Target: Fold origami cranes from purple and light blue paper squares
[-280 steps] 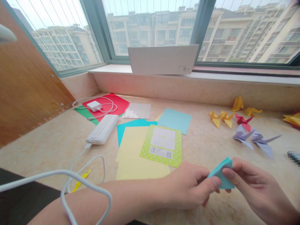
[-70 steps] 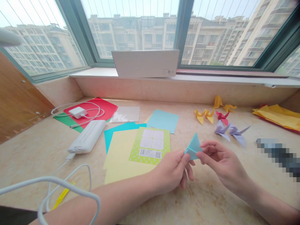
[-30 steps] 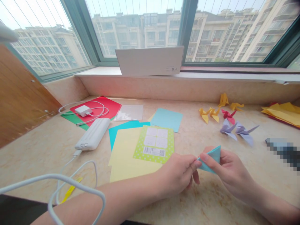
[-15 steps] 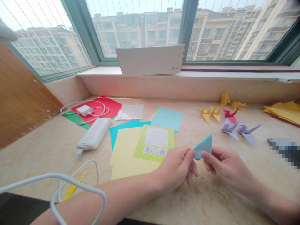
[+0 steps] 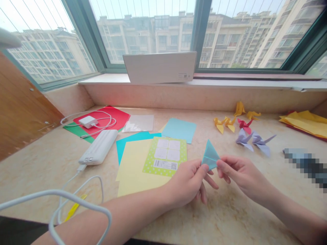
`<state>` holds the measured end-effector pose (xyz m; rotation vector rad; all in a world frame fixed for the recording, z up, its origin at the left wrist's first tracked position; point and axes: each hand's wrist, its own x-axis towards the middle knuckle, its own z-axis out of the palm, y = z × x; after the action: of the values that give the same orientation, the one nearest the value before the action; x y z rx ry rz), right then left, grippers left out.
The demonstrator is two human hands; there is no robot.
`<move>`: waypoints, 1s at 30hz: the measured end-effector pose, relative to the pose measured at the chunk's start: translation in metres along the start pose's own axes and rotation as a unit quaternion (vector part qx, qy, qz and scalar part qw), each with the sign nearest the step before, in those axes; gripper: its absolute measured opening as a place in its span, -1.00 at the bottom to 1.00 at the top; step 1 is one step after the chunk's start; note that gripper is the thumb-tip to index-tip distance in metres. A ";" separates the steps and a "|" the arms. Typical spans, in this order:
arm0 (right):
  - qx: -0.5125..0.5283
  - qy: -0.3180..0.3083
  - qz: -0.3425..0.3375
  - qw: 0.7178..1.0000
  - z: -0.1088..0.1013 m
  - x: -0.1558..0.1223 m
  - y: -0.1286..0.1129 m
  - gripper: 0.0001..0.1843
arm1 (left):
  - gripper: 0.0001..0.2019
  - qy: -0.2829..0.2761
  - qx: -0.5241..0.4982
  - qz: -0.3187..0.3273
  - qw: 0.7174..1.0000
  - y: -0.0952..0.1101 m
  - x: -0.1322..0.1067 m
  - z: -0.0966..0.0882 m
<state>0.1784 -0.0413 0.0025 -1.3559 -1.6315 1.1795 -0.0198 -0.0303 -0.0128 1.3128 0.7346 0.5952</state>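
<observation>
Over the table (image 5: 230, 214), right of the dotted packet (image 5: 166, 156), the left hand (image 5: 187, 182) and right hand (image 5: 241, 172) both pinch the folded blue paper (image 5: 209, 154) between their fingers; a dark object (image 5: 308, 166) farther right is too blurred to name.

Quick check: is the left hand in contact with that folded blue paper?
Touching. The head view shows it: the left hand pinches the folded blue paper at its lower left, the thumb overlapping the paper's near face.
</observation>
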 end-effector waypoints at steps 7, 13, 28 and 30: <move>-0.019 0.006 -0.014 1.000 -0.001 -0.005 -0.002 -0.52 | -0.56 -0.078 0.070 -0.024 0.994 -0.001 -0.004 -0.002; -0.006 0.011 -0.020 1.000 -0.002 -0.005 0.001 -0.50 | -0.55 -0.115 0.107 -0.009 0.987 0.002 -0.004 -0.006; -0.088 -0.012 -0.044 0.995 -0.001 -0.011 0.001 -0.43 | -0.45 -0.098 0.136 0.005 0.986 0.002 -0.005 -0.004; -0.088 -0.014 -0.043 0.995 -0.001 -0.011 0.003 -0.43 | -0.45 -0.100 0.133 0.008 0.986 0.002 -0.003 -0.004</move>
<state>0.1821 -0.0519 0.0004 -1.3668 -1.8315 1.0281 -0.0254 -0.0298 -0.0110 1.6008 0.6533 0.3782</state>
